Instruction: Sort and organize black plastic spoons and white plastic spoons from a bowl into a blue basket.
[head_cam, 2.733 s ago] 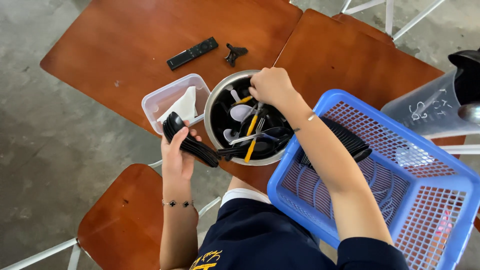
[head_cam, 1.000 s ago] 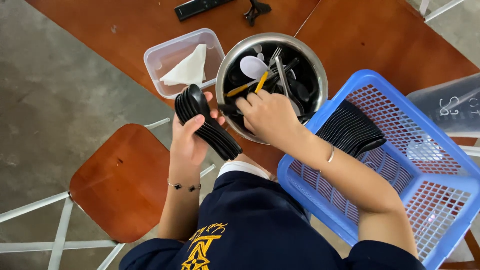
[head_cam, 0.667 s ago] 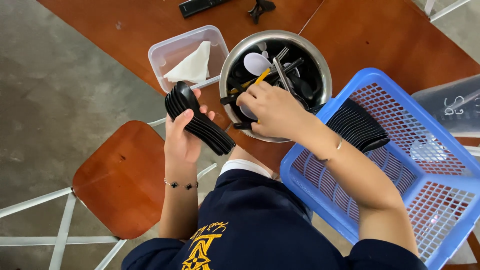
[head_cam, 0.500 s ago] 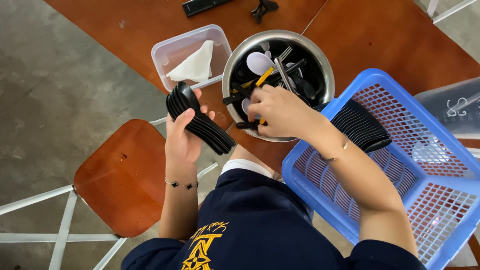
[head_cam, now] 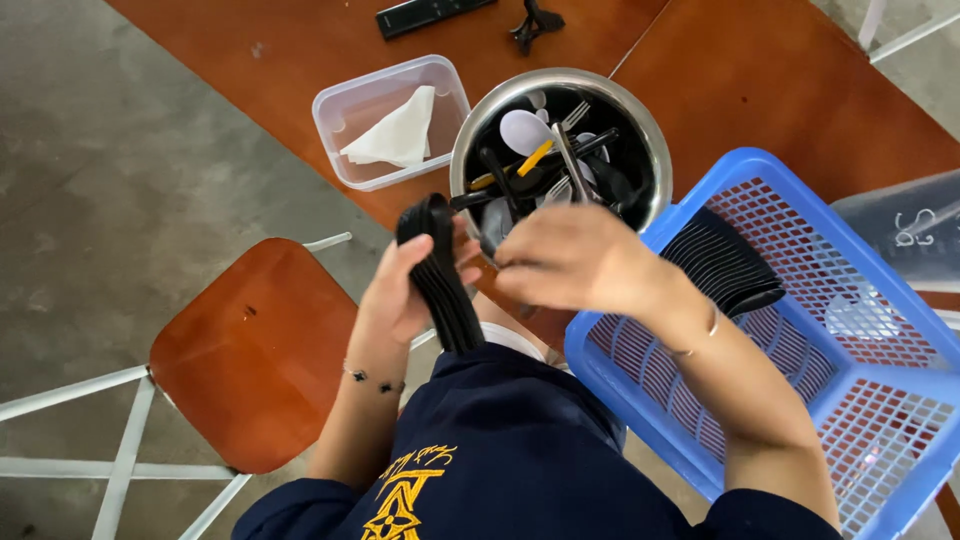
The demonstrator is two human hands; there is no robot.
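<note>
Just in front of the metal bowl point(head_cam: 560, 150) of mixed cutlery, a stack of black spoons point(head_cam: 440, 270) is gripped in the left hand point(head_cam: 400, 295), while the right hand point(head_cam: 570, 255), fingers curled, is held beside it.

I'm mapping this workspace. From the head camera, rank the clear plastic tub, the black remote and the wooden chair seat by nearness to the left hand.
Measured from the left hand:
1. Wooden chair seat, just to its left, below the table edge.
2. Clear plastic tub, on the table above the hand, holding a white napkin.
3. Black remote, at the table's far edge.
</note>
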